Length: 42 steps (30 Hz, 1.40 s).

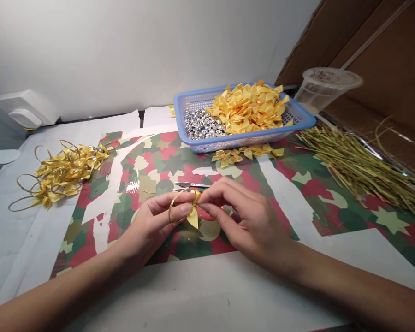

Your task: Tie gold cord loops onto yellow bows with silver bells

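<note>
A small yellow ribbon bow (192, 218) with a thin gold cord loop (172, 205) is pinched between both hands above the patterned paper. My left hand (150, 219) is closed on the bow's left side, thumb against forefinger, and the loop circles by its fingertips. From the right, my right hand (249, 214) pinches at the bow's centre with thumb and forefinger. Exactly what those right fingertips grip, ribbon or cord end, is hidden. Just behind the hands lies a pair of metal scissors or tweezers (192, 185), partly covered by the fingers.
Behind stands a blue basket (251, 137) with yellow bows (251, 108) and shiny silver beads (204, 125). Several bows (228, 157) lie before it. Looped bows (67, 170) are heaped left. Gold cords (363, 166) and a plastic cup (318, 90) are right, beside cardboard (376, 41).
</note>
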Each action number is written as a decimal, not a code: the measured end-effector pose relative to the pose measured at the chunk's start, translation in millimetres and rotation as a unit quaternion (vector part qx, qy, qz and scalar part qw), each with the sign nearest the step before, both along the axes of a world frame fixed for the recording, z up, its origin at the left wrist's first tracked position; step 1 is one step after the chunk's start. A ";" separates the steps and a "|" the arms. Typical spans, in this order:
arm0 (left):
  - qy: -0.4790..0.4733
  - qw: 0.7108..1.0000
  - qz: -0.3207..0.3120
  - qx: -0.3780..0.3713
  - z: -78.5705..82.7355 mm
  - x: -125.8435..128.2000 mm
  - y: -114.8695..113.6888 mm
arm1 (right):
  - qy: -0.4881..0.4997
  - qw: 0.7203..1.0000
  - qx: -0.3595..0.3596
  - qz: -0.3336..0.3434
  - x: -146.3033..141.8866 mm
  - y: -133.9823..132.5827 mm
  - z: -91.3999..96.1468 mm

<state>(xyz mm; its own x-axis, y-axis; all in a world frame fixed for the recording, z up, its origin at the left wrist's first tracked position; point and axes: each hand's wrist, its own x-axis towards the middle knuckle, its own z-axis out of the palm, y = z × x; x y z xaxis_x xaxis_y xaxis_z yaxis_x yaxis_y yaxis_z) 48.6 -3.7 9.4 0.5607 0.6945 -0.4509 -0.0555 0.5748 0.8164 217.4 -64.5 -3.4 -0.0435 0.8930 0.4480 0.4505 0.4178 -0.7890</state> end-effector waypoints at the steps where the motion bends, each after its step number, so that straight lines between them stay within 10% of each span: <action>1: -0.001 1.000 0.000 0.001 -0.1 0.0 0.0 | 0.004 1.000 -0.004 -0.001 -0.5 -0.3 -0.4; 42: -0.010 0.996 0.078 -0.039 3.4 0.7 2.0 | 0.153 0.974 -0.164 0.008 -8.7 5.3 0.6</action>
